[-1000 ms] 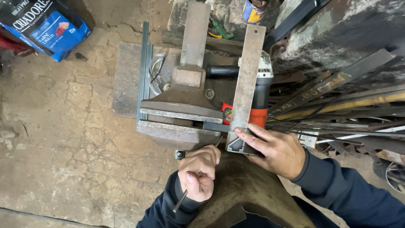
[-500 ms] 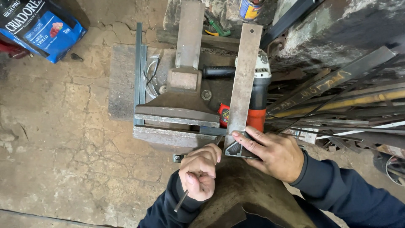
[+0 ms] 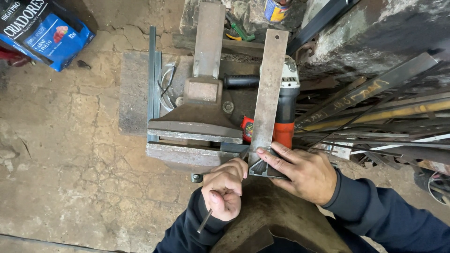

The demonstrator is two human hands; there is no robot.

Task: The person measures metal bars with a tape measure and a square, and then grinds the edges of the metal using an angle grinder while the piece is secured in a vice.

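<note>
Right now the left hand (image 3: 224,191) is fisted, fingers clamped on a thin metal scriber (image 3: 205,220) whose tail pokes out below the wrist, while its tip sits at the near end of the flat steel bar (image 3: 268,93). Just beside it, the right hand (image 3: 304,173) presses down with fingers spread apart and flat, pinning a small angle piece (image 3: 262,169) against that bar. Looks like a marking step: a line being scribed along the edge. Next move, by my read, calls for a steady draw without letting the bar slip. Beyond the fingertips, a bench vise (image 3: 197,126) and an orange angle grinder (image 3: 286,112) lie under the bar. The scriber's tip is hidden behind the knuckles; any mark made can't be seen.
</note>
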